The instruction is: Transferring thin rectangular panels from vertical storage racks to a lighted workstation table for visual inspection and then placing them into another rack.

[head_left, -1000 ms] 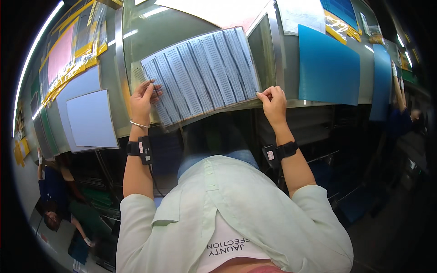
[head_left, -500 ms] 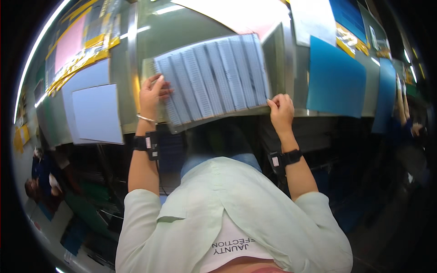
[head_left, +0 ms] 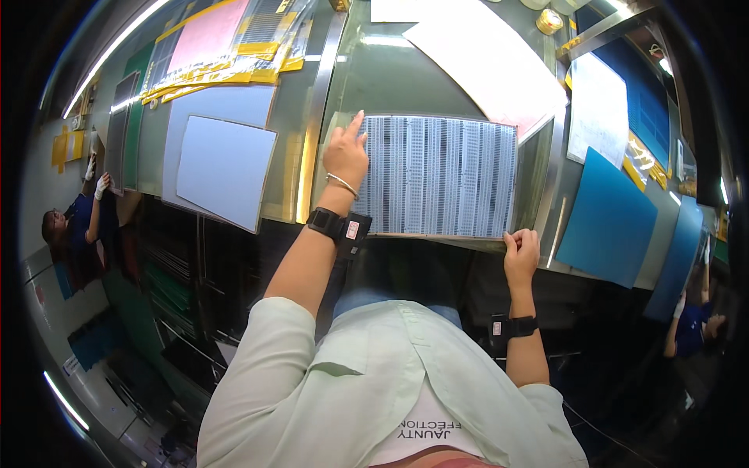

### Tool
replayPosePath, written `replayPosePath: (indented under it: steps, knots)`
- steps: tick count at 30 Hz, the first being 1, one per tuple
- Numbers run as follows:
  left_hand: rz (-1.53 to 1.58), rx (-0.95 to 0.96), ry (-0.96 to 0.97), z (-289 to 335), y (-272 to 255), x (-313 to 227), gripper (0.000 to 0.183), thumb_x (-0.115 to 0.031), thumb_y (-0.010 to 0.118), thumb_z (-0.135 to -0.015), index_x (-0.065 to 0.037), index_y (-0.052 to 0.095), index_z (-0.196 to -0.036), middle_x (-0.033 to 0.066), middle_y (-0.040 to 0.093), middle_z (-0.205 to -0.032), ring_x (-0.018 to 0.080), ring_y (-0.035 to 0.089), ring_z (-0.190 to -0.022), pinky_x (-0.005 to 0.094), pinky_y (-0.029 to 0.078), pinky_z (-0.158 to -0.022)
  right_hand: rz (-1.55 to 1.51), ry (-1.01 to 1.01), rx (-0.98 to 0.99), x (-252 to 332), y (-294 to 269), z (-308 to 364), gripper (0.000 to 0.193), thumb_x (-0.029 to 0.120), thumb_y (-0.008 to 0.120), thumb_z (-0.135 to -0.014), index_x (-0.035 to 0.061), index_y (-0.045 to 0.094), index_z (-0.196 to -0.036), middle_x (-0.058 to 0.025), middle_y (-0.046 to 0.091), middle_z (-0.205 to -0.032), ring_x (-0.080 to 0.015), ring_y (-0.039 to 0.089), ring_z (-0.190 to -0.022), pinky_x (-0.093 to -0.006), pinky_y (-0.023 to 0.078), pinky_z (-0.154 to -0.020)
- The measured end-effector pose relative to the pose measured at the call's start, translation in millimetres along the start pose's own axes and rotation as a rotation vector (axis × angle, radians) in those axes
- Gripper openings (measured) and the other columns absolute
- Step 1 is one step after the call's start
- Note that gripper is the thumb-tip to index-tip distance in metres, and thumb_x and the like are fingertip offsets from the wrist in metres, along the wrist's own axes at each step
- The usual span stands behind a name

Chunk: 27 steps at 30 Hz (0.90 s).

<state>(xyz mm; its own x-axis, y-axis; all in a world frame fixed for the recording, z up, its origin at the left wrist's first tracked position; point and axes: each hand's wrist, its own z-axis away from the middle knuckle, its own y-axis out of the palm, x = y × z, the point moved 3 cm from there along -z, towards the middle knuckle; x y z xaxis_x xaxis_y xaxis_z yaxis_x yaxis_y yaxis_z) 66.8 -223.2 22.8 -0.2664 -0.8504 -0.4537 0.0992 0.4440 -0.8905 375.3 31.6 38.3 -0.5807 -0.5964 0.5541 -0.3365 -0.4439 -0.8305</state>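
Note:
A thin rectangular panel (head_left: 441, 178), covered in grey-and-white striped rows of fine pattern, lies flat on the greenish glassy tabletop (head_left: 374, 86) in front of me. My left hand (head_left: 347, 156) rests at the panel's left edge, fingers stretched toward its far left corner, not wrapped round it. At the near right corner, my right hand (head_left: 521, 253) pinches the panel's edge between thumb and fingers. Each forearm wears a black strap with a small box.
Pale blue sheets (head_left: 225, 168) and yellow-taped clear sheets (head_left: 226, 47) lie left, beyond a metal strip (head_left: 316, 109). A large white sheet (head_left: 484, 58) lies behind the panel. Blue sheets (head_left: 607, 218) lie right. Other people work at far left (head_left: 82, 214) and far right (head_left: 693, 324).
The panel, tilted and partly raised before, now lies flat and squared near the table's front edge. My left hand has moved up along its left edge, fingers extended. The view has shifted.

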Motion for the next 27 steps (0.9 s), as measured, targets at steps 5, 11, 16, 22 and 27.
replayPosePath:
  steps: [5, 11, 16, 22, 27]
  knots:
    - [-0.098, 0.037, -0.006, -3.3, 2.8, -2.4, 0.042, -0.022, 0.059, -0.090, -0.026, 0.056, -0.132, 0.0109, 0.055, -0.086, 0.0302, 0.059, -0.077, 0.0405, 0.050, -0.066, 0.001, 0.053, 0.040, -4.5, 2.5, -2.3, 0.023, 0.012, 0.068, -0.080, 0.0036, 0.049, -0.072, -0.0085, 0.048, -0.075, -0.0282, 0.050, -0.074, -0.0399, 0.039, -0.068]
    - [-0.331, -0.070, 0.151, 2.1, -8.6, -11.5, 0.038, -0.033, 0.059, -0.090, -0.026, 0.059, -0.127, 0.0132, 0.052, -0.110, 0.0324, 0.048, -0.113, 0.0502, 0.044, -0.084, 0.030, 0.041, 0.008, 0.1, 1.5, 13.3, 0.022, 0.016, 0.069, -0.080, 0.0071, 0.051, -0.071, -0.0077, 0.049, -0.076, -0.0295, 0.051, -0.077, -0.0420, 0.037, -0.069]
    - [-0.379, -0.113, 0.247, 10.5, 1.1, -6.0, 0.047, -0.037, 0.053, -0.093, -0.017, 0.052, -0.135, 0.0074, 0.031, -0.153, 0.0348, 0.018, -0.144, 0.0587, 0.018, -0.111, 0.114, -0.006, -0.048, 26.0, -13.7, 16.8, 0.023, 0.022, 0.072, -0.078, 0.0078, 0.057, -0.088, -0.0079, 0.053, -0.089, -0.0293, 0.053, -0.088, -0.0434, 0.039, -0.078]
    - [-0.276, -0.148, 0.244, 12.3, 22.9, 2.2, 0.050, -0.032, 0.047, -0.096, -0.010, 0.044, -0.141, 0.0053, 0.032, -0.153, 0.0329, 0.019, -0.145, 0.0606, 0.014, -0.111, 0.063, -0.112, -0.109, 31.6, -19.2, -50.2, 0.029, 0.021, 0.074, -0.077, 0.0051, 0.059, -0.097, -0.0104, 0.056, -0.091, -0.0288, 0.055, -0.087, -0.0410, 0.044, -0.078]
    - [-0.278, -0.147, 0.240, 12.3, 23.8, 3.7, 0.049, -0.033, 0.046, -0.096, -0.011, 0.044, -0.141, 0.0051, 0.033, -0.153, 0.0325, 0.021, -0.144, 0.0604, 0.015, -0.111, -0.037, 0.174, 0.075, 8.1, -6.8, -39.9, 0.023, 0.019, 0.071, -0.081, 0.0035, 0.058, -0.092, -0.0109, 0.056, -0.085, -0.0286, 0.057, -0.075, -0.0394, 0.046, -0.068]
